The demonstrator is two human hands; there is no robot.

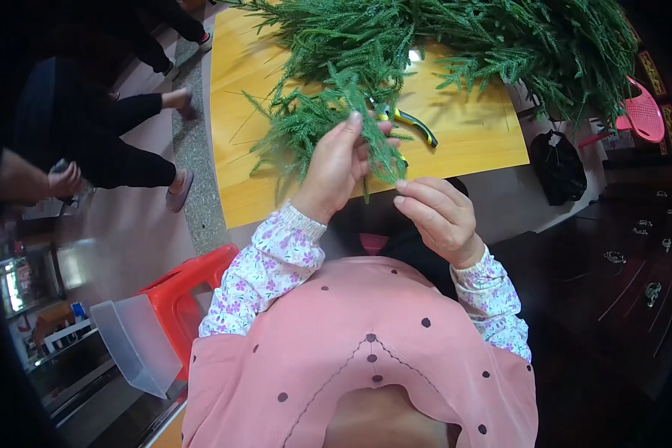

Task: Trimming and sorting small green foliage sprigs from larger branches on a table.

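Observation:
My left hand [340,160] is closed around a green artificial pine sprig [378,149], held above the front edge of the yellow table. At the sprig's lower end, the thumb and fingertips of my right hand [442,216] pinch its tip. Just behind my hands lie pliers [417,125] with black and yellow handles, their jaws partly hidden by the greenery. To the left of my left hand rests a small heap of similar sprigs [287,131] on the table.
A large pile of green branches [470,37] covers the far side of the yellow table [235,179]. A black bag [558,168] and a pink fly swatter [642,112] are at the right. A red stool [194,284] and a clear plastic bin [138,347] stand at left, where people [104,142] pass.

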